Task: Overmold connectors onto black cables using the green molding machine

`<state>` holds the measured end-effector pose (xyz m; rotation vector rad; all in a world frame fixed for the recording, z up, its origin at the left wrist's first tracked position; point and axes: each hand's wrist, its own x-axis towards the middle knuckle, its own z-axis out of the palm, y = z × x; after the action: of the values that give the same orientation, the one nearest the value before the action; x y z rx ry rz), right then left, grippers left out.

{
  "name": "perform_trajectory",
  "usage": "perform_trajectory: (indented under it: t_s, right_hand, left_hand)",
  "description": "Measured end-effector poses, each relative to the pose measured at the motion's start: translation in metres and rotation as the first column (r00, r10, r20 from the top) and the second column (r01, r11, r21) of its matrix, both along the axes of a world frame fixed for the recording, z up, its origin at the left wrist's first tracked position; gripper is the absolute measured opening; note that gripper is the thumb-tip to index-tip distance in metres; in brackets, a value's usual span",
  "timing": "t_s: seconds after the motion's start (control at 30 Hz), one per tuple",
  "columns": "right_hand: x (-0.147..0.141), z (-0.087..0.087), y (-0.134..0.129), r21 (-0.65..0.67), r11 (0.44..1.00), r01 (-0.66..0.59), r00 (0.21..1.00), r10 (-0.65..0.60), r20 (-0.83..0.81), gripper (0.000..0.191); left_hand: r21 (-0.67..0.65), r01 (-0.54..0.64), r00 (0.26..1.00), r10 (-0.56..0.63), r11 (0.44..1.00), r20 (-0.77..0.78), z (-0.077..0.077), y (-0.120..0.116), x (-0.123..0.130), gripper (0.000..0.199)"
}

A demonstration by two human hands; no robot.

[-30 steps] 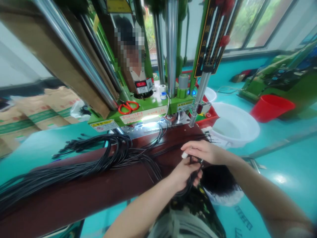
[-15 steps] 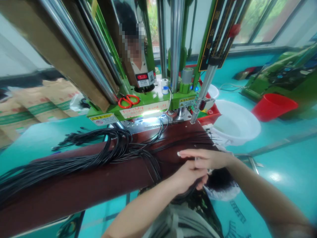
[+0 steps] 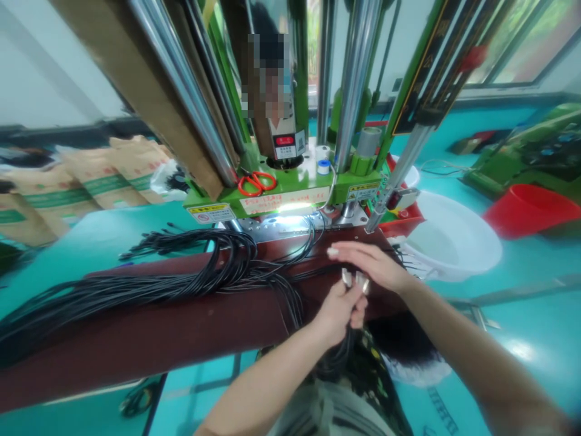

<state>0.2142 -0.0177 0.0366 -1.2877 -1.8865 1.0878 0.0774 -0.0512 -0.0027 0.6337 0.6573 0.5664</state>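
Observation:
My left hand [image 3: 338, 312] is closed around a bundle of black cables near the table's front edge, with silvery metal connector ends [image 3: 356, 280] standing up out of the fist. Just above and to the right, my right hand [image 3: 370, 263] is held flat with its fingers stretched out to the left, over the connector ends. Whether it touches them is unclear. More black cables [image 3: 181, 278] lie along the dark red table [image 3: 190, 333] to the left, and a few thin ones run into the lit opening of the green press [image 3: 218, 194].
Red-handled scissors [image 3: 256, 183] lie on the press ledge. A white basin [image 3: 454, 236] and a red bucket [image 3: 531, 209] stand at the right. Paper sacks [image 3: 95, 175] line the back left. Metal columns rise in front.
My right hand has lifted off my left hand and moved up, uncovering the connector ends. The camera view has shifted slightly left.

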Motion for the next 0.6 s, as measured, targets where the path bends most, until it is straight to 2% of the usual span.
perform_trajectory:
  t_s: [0.03, 0.07, 0.1, 0.17, 0.3, 0.47, 0.6]
  right_hand:
    - [0.001, -0.005, 0.014, 0.073, 0.991, 0.115, 0.984, -0.123, 0.128, 0.04]
    - [0.003, -0.011, 0.029, 0.163, 0.967, 0.195, 0.926, -0.237, 0.293, 0.039]
    - [0.004, -0.017, 0.044, 0.246, 0.943, 0.225, 0.832, -0.317, 0.455, 0.039]
    - [0.005, -0.03, 0.07, 0.31, 0.93, 0.198, 0.702, -0.355, 0.617, 0.041]
    - [0.001, -0.041, 0.094, 0.288, 0.95, 0.119, 0.628, -0.297, 0.719, 0.037]
    - [0.0, -0.023, 0.079, 0.172, 0.983, 0.061, 0.607, -0.173, 0.776, 0.02]
    - [0.013, -0.007, 0.036, 0.047, 0.996, 0.078, 0.66, -0.087, 0.746, 0.006]
  left_hand:
    - [0.002, -0.1, 0.995, 0.1, 0.995, 0.007, -0.001, 0.004, -0.003, 0.041]
    - [0.016, -0.189, 0.982, 0.189, 0.982, 0.007, -0.003, 0.008, -0.006, 0.041]
    - [0.033, -0.255, 0.967, 0.256, 0.966, 0.002, -0.006, 0.011, -0.009, 0.041]
    - [0.061, -0.317, 0.948, 0.317, 0.947, 0.0, -0.01, 0.016, -0.014, 0.042]
    - [0.078, -0.302, 0.953, 0.302, 0.95, 0.01, -0.015, 0.02, -0.018, 0.042]
    - [0.105, -0.289, 0.956, 0.292, 0.952, -0.014, -0.015, 0.022, -0.017, 0.041]
    - [0.134, -0.292, 0.954, 0.299, 0.947, -0.034, -0.014, 0.021, -0.017, 0.04]
